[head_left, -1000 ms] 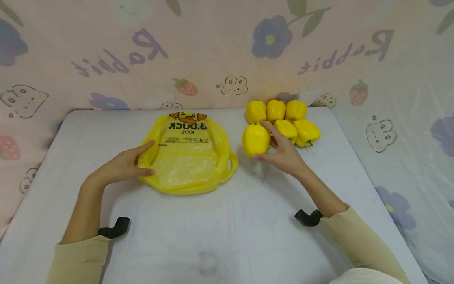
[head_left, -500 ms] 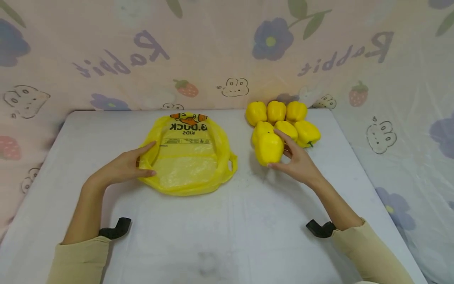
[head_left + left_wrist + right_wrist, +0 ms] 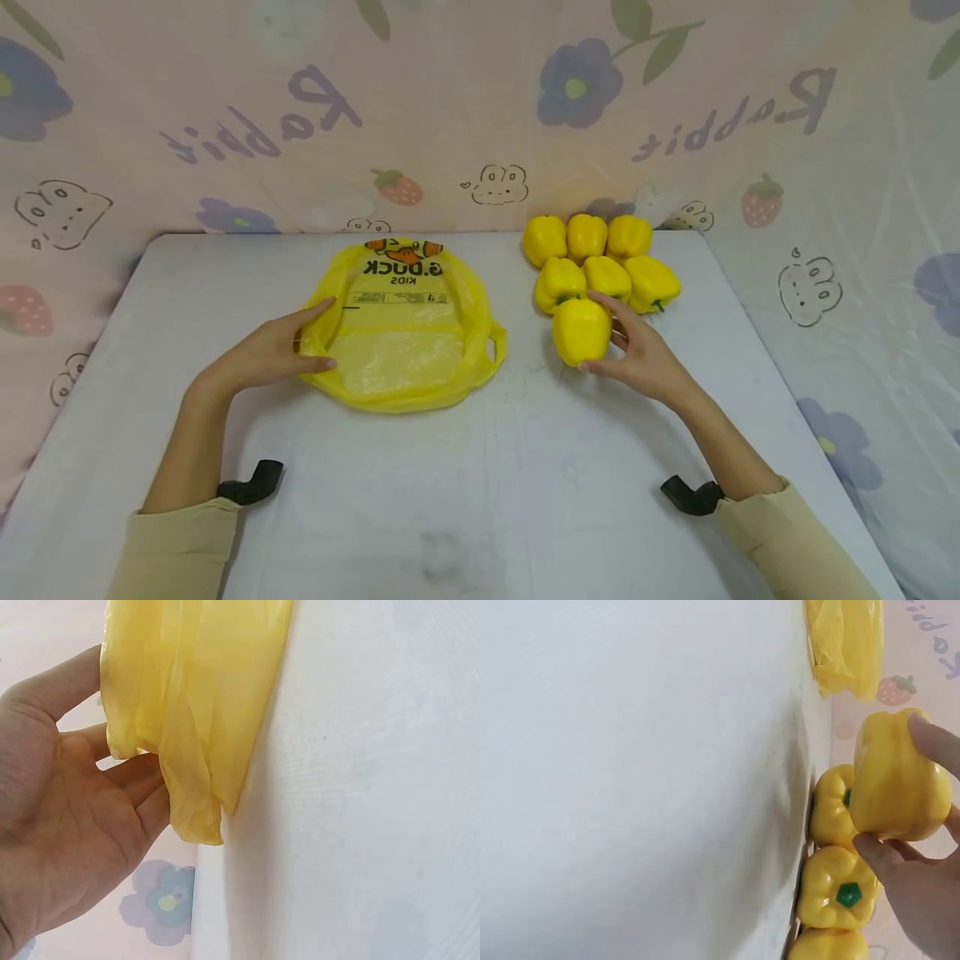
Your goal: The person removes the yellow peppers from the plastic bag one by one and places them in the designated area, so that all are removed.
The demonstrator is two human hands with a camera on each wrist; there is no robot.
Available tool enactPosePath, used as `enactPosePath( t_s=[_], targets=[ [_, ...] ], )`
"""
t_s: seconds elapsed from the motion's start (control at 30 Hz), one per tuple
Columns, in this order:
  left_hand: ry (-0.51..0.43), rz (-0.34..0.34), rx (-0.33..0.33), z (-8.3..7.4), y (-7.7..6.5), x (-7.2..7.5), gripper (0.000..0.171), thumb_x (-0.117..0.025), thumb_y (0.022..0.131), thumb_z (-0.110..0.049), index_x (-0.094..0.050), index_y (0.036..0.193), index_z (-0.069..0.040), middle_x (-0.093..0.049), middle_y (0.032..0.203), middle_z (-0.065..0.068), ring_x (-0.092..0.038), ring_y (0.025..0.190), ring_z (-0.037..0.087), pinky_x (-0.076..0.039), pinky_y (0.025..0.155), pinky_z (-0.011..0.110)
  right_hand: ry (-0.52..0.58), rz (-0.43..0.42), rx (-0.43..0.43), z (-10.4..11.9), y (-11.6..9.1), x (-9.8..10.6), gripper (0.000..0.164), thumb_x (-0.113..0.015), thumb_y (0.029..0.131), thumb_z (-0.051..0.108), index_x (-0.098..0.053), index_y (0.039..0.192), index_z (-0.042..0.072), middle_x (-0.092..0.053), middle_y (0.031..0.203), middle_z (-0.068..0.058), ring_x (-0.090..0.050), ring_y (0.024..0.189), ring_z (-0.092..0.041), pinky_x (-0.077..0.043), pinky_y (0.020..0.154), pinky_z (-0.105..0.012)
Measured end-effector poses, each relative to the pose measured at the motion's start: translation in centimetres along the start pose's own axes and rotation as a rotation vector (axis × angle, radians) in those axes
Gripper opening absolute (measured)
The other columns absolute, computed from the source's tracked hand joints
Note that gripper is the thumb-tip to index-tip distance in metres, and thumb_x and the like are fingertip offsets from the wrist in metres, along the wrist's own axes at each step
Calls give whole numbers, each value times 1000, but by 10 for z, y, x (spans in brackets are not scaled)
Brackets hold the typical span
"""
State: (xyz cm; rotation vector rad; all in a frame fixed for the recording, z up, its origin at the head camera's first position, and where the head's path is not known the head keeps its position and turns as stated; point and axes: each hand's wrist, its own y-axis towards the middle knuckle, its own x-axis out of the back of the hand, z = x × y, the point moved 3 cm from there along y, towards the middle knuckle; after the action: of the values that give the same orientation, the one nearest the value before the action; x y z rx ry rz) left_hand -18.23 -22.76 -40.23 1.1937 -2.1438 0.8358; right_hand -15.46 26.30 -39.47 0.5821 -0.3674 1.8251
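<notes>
The white table (image 3: pixel 465 500) lies bare on the near side of the yellow G.DUCK plastic bag (image 3: pixel 405 333), whose left rim the left hand (image 3: pixel 273 354) pinches. Right of the bag, the right hand (image 3: pixel 641 354) grips a yellow bell pepper (image 3: pixel 581 331) just in front of six clustered peppers (image 3: pixel 600 254) near the table's far edge.

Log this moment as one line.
left hand: pinches yellow plastic bag rim | right hand: grips yellow bell pepper | six yellow peppers behind, white table

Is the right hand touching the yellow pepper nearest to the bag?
Touching. The right wrist view shows the right hand with thumb and fingertips pressed on the yellow pepper.
</notes>
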Motion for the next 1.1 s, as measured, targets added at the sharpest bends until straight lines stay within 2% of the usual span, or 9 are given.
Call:
enactPosePath(
  t_s=[0.2,0.43,0.67,0.93,1.1],
  targets=[
    [-1,-10,-3,-2,2,-1,94,-78,86,-33,-22,158,-8,-21,161,24,-18,146,47,-18,116,64,-46,6,-44,-6,-1,-2,94,-86,78,12,-32,155,17,-32,158,-10,-34,142,-33,-34,113,-54],
    [-3,-15,4,-3,4,-3,95,-78,87,-33,-21,159,-8,-18,163,20,-15,148,45,-16,117,62,-78,15,-85,-16,1,-8,97,-87,76,13,-31,155,18,-31,159,-13,-34,142,-36,-34,112,-56],
    [-17,-25,14,-3,3,-3,94,-79,86,-33,-24,159,-10,-20,163,19,-17,147,44,-19,116,62,-120,12,-82,-20,2,-12,98,-87,77,16,-29,156,17,-28,160,-17,-32,143,-40,-35,111,-58],
    [-44,-64,29,0,-2,0,88,-74,88,-43,-27,159,-18,-25,161,19,-26,144,44,-25,114,63,-127,3,-56,-20,3,-15,100,-87,77,13,-27,157,11,-26,160,-18,-27,145,-39,-33,112,-58],
    [-86,-91,17,2,-8,5,86,-73,90,-40,-26,159,-19,-25,162,16,-35,141,43,-30,112,61,-143,-15,-39,-18,3,-14,99,-87,77,13,-28,157,10,-28,159,-18,-31,144,-38,-34,112,-54]
  ],
)
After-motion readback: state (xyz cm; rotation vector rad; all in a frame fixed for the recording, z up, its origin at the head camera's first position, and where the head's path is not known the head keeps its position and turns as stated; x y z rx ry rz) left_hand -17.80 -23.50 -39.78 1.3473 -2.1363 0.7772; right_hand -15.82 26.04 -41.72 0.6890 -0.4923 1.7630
